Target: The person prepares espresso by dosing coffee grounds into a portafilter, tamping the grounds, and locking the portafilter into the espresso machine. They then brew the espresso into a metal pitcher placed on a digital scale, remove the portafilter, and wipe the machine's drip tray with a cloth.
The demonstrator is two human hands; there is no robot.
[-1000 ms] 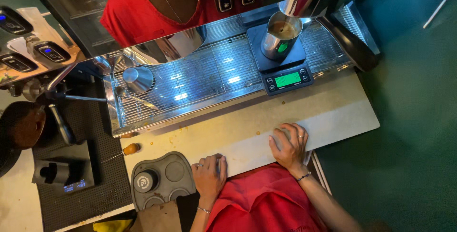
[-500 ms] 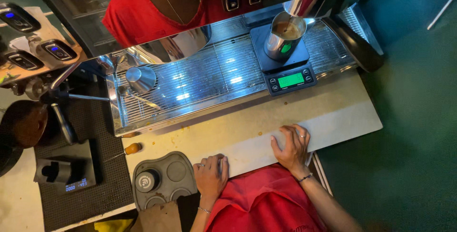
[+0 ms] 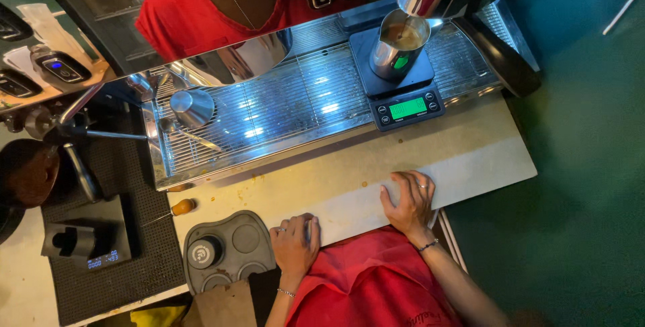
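Note:
My left hand (image 3: 294, 242) rests on the near edge of the pale counter (image 3: 470, 146), fingers curled, beside a grey tamping mat (image 3: 228, 250). My right hand (image 3: 410, 199) lies flat on the counter with its fingers spread, holding nothing. Beyond both hands a steel pitcher (image 3: 398, 46) with brown liquid stands on a black scale (image 3: 402, 92) with a green display, on the espresso machine's drip tray (image 3: 282, 109).
A tamper (image 3: 204, 253) sits in the grey mat. A small wooden-handled tool (image 3: 180, 207) lies on the black mat (image 3: 121, 260), next to a second scale (image 3: 94, 236). A steel cup (image 3: 191, 107) sits at the tray's left. A grinder (image 3: 47, 72) stands far left.
Both hands stay resting on the counter edge. The view has shifted slightly as my head moved.

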